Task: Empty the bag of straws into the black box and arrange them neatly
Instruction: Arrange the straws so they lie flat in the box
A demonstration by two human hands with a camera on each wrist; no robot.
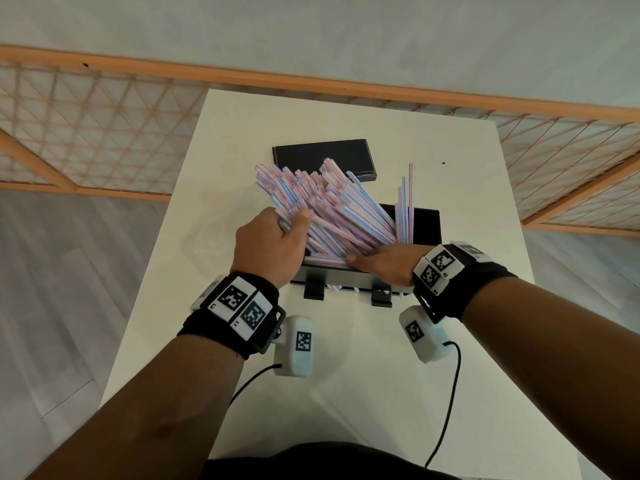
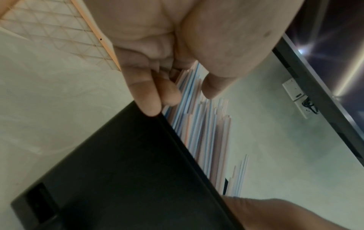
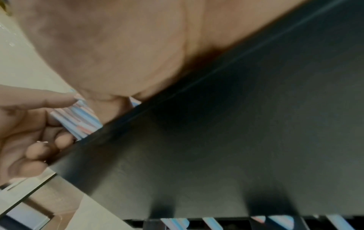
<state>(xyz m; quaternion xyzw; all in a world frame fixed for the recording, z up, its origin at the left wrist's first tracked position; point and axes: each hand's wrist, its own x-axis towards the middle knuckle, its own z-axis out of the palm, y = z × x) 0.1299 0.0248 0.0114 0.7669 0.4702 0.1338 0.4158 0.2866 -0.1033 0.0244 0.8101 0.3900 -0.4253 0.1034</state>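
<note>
No words, brand names or numbers can be read anywhere. The only signs are black-and-white square code patterns on the white blocks of the wristbands (image 1: 242,304) and on the white camera housings (image 1: 295,344) hanging below them, near the black box (image 1: 424,225). Small dark marks beside those patterns are too tiny to make out.

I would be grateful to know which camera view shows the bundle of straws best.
The head view: the straws fan out of the black box, gripped by the left hand. The left wrist view shows only a strip of them beside the box; the right wrist view shows just a few ends.
</note>
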